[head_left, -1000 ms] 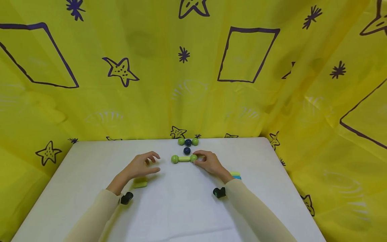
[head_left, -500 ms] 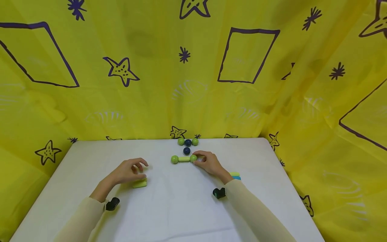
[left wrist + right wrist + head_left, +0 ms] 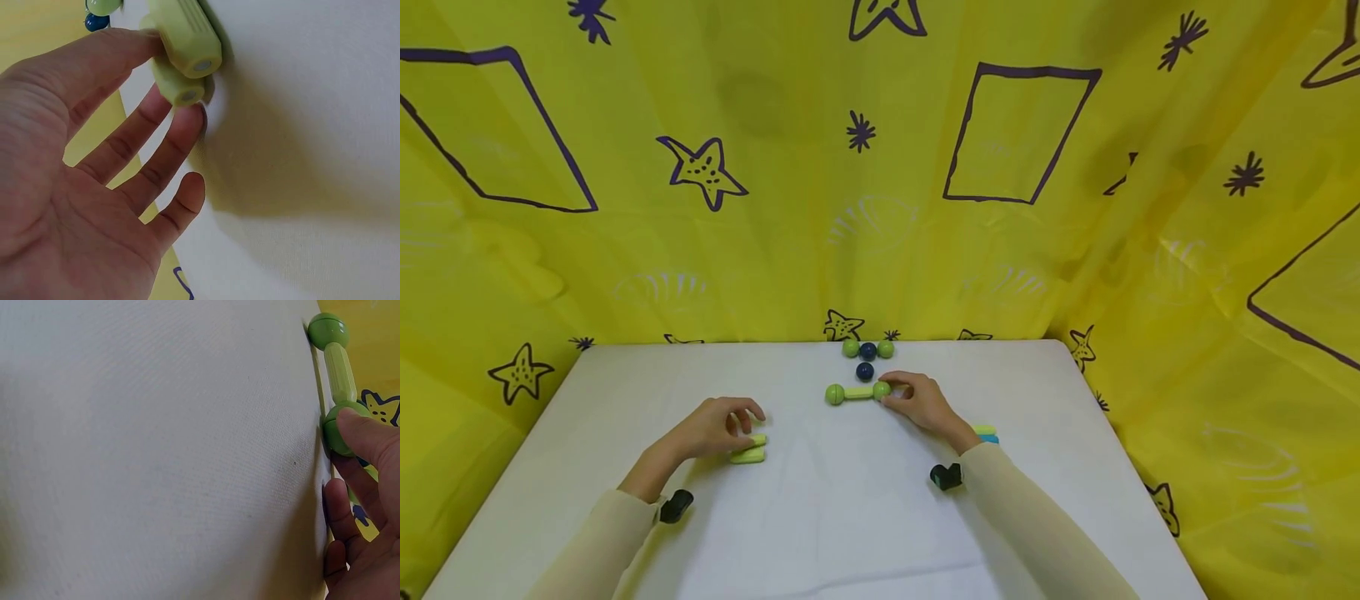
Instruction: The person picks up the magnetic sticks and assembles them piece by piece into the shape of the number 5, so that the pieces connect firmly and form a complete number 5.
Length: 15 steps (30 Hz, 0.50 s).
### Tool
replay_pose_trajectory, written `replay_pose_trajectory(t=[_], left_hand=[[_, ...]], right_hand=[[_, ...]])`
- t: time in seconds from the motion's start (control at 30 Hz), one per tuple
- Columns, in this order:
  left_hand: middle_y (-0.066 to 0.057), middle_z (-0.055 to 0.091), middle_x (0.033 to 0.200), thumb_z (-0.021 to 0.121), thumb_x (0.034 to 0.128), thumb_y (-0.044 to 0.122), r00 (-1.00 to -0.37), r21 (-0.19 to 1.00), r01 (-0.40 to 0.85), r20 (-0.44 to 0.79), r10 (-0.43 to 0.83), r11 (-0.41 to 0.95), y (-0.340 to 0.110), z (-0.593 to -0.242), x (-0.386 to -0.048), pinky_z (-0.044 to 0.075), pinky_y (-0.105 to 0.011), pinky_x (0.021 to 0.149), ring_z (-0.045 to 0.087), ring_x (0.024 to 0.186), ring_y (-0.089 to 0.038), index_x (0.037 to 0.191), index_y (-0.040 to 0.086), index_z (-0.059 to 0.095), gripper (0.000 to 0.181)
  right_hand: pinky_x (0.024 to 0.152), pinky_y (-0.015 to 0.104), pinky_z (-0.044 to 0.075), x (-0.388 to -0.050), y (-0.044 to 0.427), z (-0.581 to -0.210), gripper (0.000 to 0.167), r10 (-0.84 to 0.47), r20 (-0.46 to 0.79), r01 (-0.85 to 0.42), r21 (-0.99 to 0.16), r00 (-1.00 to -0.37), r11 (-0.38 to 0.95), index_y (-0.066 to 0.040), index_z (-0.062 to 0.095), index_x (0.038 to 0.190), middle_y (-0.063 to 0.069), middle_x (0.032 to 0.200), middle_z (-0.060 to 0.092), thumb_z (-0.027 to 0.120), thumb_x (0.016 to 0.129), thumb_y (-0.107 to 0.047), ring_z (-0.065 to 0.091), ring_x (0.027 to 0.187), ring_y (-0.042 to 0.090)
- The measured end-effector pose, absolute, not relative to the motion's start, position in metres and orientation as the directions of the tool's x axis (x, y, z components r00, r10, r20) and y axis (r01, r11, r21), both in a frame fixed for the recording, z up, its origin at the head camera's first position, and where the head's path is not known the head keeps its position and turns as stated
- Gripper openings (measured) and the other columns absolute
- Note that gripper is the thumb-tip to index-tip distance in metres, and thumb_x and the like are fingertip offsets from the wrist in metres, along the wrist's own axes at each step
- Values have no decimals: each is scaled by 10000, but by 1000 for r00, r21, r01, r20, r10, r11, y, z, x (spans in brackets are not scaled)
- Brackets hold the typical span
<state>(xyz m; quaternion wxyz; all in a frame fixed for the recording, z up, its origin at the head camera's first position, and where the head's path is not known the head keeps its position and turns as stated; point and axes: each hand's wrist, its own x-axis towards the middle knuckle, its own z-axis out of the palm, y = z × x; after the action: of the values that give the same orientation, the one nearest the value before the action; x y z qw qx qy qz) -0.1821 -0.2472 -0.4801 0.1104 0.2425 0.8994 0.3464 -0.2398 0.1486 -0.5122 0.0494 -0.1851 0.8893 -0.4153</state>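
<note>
In the head view my left hand (image 3: 711, 429) is at two yellow-green magnetic rods on the white table. Its thumb and fingers pinch the farther rod (image 3: 759, 439); the nearer rod (image 3: 747, 456) lies beside it. The left wrist view shows metal tips on the rod ends, with the nearer rod (image 3: 187, 37) partly covering the pinched rod (image 3: 178, 87). My right hand (image 3: 925, 406) holds the right green ball (image 3: 882, 390) between thumb and fingers. That ball joins a light green rod (image 3: 858, 392) to a left green ball (image 3: 835, 394), the whole piece lying flat.
Behind the joined piece sits a dark blue ball (image 3: 865, 372). A row of two green balls and another dark blue ball (image 3: 868, 351) stands at the table's back edge. Yellow and blue rods (image 3: 987, 437) lie partly behind my right wrist. A yellow patterned curtain (image 3: 775, 208) surrounds the table.
My left hand has moved left and down to the two yellow-green rods, and the farther rod now sits apart from the nearer one. My right hand stays on the green ball.
</note>
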Motion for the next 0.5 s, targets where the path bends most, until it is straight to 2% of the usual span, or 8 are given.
replay_pose_trajectory(t=[0.23, 0.5], left_hand=[[51, 631, 825, 818, 834, 64, -850, 644, 394, -18, 527, 656, -244, -482, -185, 466, -262, 669, 541, 702, -89, 1020, 107, 730, 210], [46, 626, 810, 805, 815, 40, -846, 636, 396, -26, 532, 662, -240, -482, -188, 465, -264, 667, 533, 711, -96, 935, 121, 748, 156]], right_hand=[[704, 281, 443, -240, 149, -510, 346, -363, 55, -275, -761, -930, 588, -176, 721, 1274, -8, 1176, 720, 777, 933, -183, 540, 757, 131], [686, 270, 446, -240, 150, -513, 340, -361, 59, -276, -762, -931, 586, -175, 726, 1266, -12, 1158, 719, 779, 930, -185, 542, 739, 120]])
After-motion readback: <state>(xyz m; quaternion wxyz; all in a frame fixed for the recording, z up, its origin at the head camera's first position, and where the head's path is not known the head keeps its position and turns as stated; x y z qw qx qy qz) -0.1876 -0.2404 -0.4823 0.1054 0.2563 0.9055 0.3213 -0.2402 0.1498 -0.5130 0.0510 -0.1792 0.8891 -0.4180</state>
